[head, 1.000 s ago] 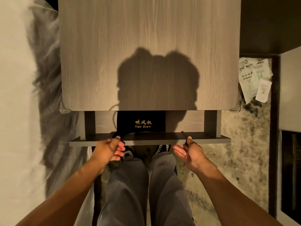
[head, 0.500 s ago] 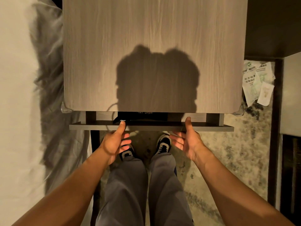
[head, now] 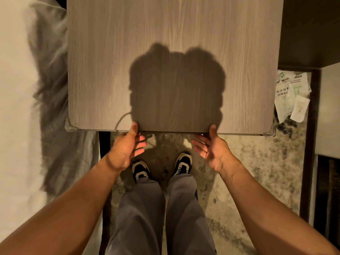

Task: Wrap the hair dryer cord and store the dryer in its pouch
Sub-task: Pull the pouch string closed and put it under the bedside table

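Observation:
The black hair dryer pouch and the dryer are hidden; the drawer that held them sits flush under the wooden tabletop (head: 171, 34). My left hand (head: 127, 146) is at the table's front edge, thumb tip against it, fingers spread and empty. My right hand (head: 211, 146) mirrors it a little to the right, thumb on the edge, palm open, holding nothing. A thin cord (head: 121, 118) curves over the tabletop's front edge just left of my left thumb.
A white bed with a grey blanket (head: 53, 126) lies at the left. Paper leaflets (head: 290, 92) lie on the mottled floor at the right, beside dark furniture (head: 312, 144). My legs and two shoes (head: 182, 162) stand below the table edge.
The drawer with the black pouch has slid shut under the tabletop, and both hands followed it forward to the table's front edge.

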